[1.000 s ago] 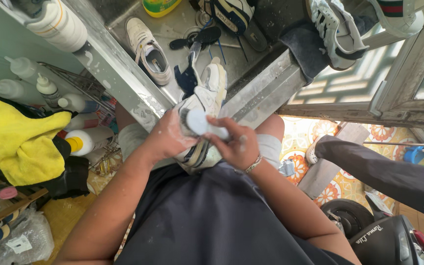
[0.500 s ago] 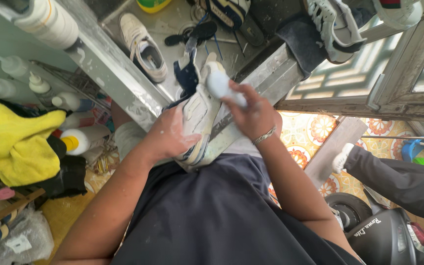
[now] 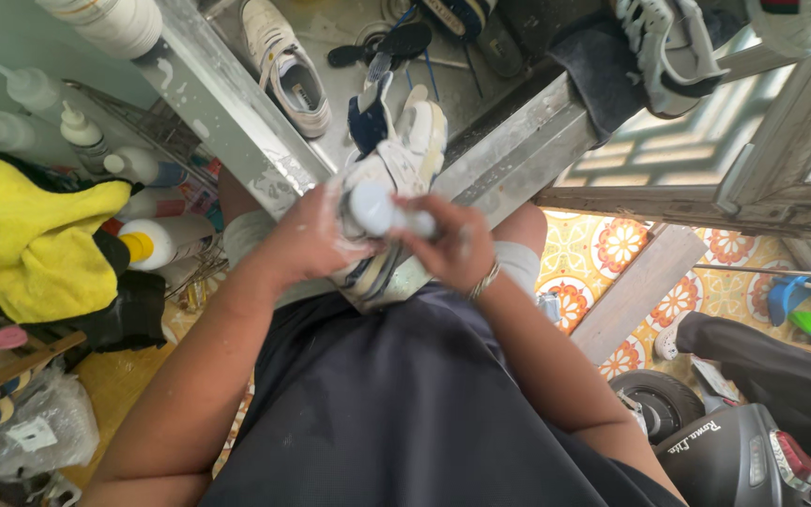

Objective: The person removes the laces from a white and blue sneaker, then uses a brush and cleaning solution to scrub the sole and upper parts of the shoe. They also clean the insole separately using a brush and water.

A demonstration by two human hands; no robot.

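Wet grey sink basin [image 3: 349, 141] fills the background, a metal rim crossing below it. Over that rim the right hand [image 3: 452, 246] grips a small white bottle [image 3: 374, 208], pressing its round end against a white-and-navy sneaker [image 3: 396, 164]. Left hand [image 3: 307, 239] clasps the sneaker from the side, fingers wet with foam. Another white sneaker [image 3: 288, 70] lies in the basin's far left corner; a yellow cloth [image 3: 25, 235] hangs at left

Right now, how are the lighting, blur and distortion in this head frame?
Head view: even daylight, brightest through the window grille; wide-angle bending of the grey metal sink edge; white-and-navy sneaker, left hand and right hand sharp enough, only slightly soft.
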